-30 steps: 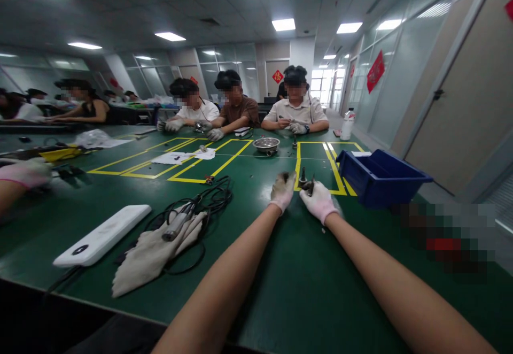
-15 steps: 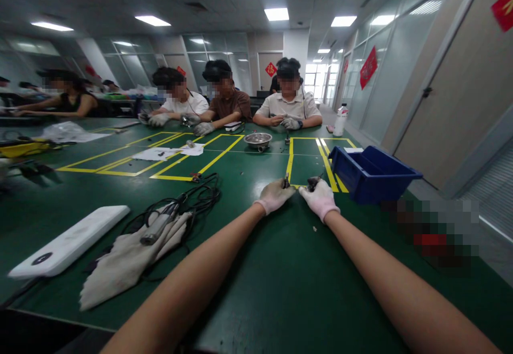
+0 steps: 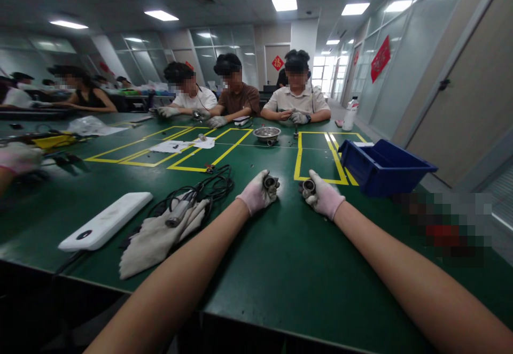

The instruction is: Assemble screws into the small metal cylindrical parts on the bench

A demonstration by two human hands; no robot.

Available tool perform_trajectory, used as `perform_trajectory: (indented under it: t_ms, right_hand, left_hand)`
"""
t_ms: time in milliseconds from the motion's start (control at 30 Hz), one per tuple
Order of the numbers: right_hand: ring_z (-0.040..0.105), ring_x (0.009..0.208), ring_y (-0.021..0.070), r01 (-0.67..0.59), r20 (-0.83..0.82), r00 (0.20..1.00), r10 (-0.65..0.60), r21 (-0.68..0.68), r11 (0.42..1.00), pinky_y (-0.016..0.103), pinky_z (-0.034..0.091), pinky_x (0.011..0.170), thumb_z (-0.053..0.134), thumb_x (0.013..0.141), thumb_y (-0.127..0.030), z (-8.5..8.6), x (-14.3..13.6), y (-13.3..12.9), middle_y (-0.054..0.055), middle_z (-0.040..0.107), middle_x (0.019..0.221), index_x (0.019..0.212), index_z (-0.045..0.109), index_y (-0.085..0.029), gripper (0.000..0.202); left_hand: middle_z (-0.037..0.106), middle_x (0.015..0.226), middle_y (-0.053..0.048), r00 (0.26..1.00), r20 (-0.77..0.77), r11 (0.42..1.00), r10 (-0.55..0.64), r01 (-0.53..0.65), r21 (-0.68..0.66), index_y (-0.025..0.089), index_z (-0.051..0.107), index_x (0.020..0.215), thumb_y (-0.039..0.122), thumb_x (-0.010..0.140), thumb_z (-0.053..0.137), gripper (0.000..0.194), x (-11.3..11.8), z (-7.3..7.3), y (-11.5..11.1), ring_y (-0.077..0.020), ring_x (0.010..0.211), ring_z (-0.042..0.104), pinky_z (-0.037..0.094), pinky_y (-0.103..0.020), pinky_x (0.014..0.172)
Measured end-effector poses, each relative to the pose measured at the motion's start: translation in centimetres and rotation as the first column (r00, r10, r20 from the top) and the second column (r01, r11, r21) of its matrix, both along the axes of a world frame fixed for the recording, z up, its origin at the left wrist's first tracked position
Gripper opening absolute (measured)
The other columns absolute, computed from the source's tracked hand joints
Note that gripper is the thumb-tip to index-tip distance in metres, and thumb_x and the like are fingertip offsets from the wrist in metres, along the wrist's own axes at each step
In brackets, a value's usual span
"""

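1. Near side of green counter (image 3: pixel 272 268): white oblong case (image 3: pixel 106 221), with a pale cloth (image 3: pixel 140 252) to its right, a metal cylinder (image 3: pixel 178 212) lying on the cloth.
2. Left hand (image 3: pixel 256 192), gloved: fingers wrapped around a ring-mouthed fitting (image 3: pixel 272 185), its round opening visible.
3. Right hand (image 3: pixel 323 193), gloved: grasping a second fitting (image 3: pixel 308 186), opening likewise visible, near the yellow tape (image 3: pixel 297 161). Hands well apart.
4. Blue bin (image 3: pixel 385 175): beyond and right of the right hand.
5. Metal bowl (image 3: pixel 266 133): farther off, past both hands.
6. Far edge: three co-workers (image 3: pixel 238 97) seated.
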State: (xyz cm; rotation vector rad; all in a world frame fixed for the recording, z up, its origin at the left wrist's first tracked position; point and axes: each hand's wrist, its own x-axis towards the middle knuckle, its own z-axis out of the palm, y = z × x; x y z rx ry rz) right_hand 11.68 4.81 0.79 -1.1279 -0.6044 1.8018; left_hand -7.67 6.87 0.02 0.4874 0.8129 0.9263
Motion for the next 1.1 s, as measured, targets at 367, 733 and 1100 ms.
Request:
perform_trajectory:
  t_ms: [367, 733, 1100]
  right_hand:
    - [0.027, 0.032, 0.0048, -0.299, 0.016, 0.954, 0.301, 0.163, 0.940, 0.015, 0.016, 0.029, 0.034, 0.085, -0.064, -0.5, 1.0, -0.1, -0.004, 0.044, 0.050, 0.095, 0.054, -0.016, 0.052]
    - [0.050, 0.055, 0.0093, -0.263, 0.476, 0.878, -0.043, 0.557, 0.788, 0.019, 0.035, 0.044, 0.059, 0.077, -0.050, -2.5, -1.3, -0.1, 0.001, 0.056, 0.067, 0.094, 0.061, -0.016, 0.038]
    - [0.054, 0.069, 0.0146, -0.528, 0.774, 0.481, -0.411, 0.630, 0.569, 0.024, 0.037, 0.062, 0.035, 0.090, -0.052, -2.4, -1.8, -1.6, 0.003, 0.061, 0.074, 0.075, 0.058, -0.019, 0.043]
  left_hand:
    - [0.051, 0.051, 0.002, 0.734, -0.414, 0.771, 0.539, -0.231, 0.594, 0.014, 0.057, 0.075, 0.037, 0.078, 0.057, 0.023, 2.8, -1.5, -1.1, -0.0078, 0.038, 0.043, 0.031, -0.018, 0.037]
    - [0.054, 0.056, 0.001, 0.754, -0.431, 0.691, 0.495, -0.041, 0.722, 0.014, 0.057, 0.071, 0.048, 0.073, 0.062, 0.034, 3.6, -2.1, -1.5, -0.0090, 0.049, 0.049, 0.039, -0.020, 0.048]
    - [0.050, 0.040, -0.003, 0.778, -0.451, 0.833, 0.438, -0.162, 0.529, 0.014, 0.059, 0.057, 0.059, 0.080, 0.047, 0.052, 3.1, -0.4, -2.4, -0.0113, 0.034, 0.045, 0.032, -0.022, 0.037]
